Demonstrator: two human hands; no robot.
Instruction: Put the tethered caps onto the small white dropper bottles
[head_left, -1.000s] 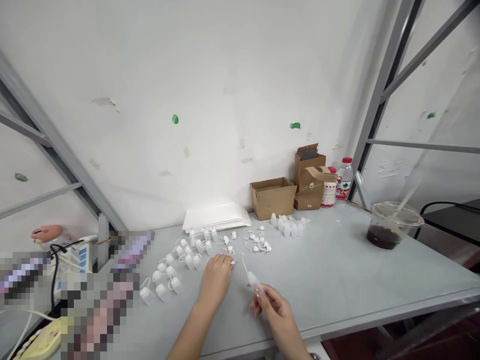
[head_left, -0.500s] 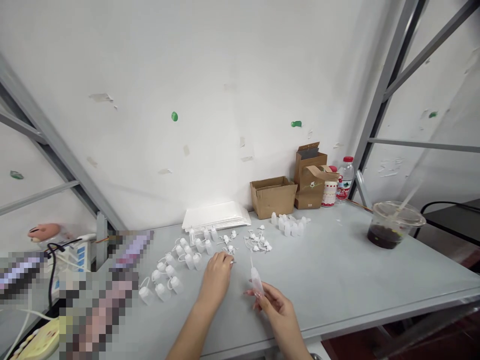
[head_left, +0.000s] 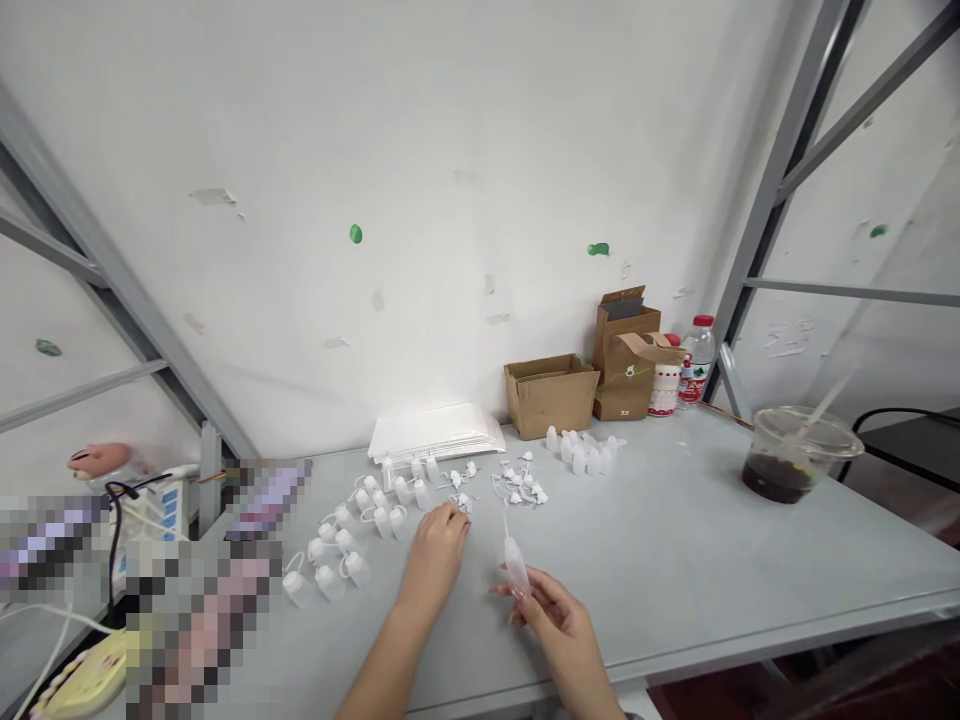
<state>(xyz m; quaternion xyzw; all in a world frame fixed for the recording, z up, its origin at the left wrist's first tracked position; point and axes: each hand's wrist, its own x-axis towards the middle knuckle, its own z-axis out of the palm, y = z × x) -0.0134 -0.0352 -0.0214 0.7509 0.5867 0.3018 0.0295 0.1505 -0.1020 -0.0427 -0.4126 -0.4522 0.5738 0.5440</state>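
My right hand [head_left: 553,612] pinches a small translucent squeeze bottle [head_left: 516,565] upright above the table, a thin pale strip rising from its top. My left hand [head_left: 439,545] is at the near side of some loose white caps with straps [head_left: 462,501]; its fingers are curled together, and what they hold, if anything, is hidden. More white caps [head_left: 517,482] lie in a pile farther back. Left of my left hand stand several capped bottles [head_left: 345,540] with looped straps. Uncapped bottles [head_left: 579,455] are grouped at the back right.
Behind the caps lie stacked white sheets [head_left: 439,430], a cardboard box [head_left: 551,398] and a brown paper bag [head_left: 626,375]. A water bottle [head_left: 697,360] stands beside them. On the right is a plastic bowl of dark drink [head_left: 784,470] with a straw. A power strip [head_left: 161,520] and cables are at left.
The view has shifted slightly, so the scene sits a little farther right. Both hands keep nearly the same pose, and the right still holds the bottle.
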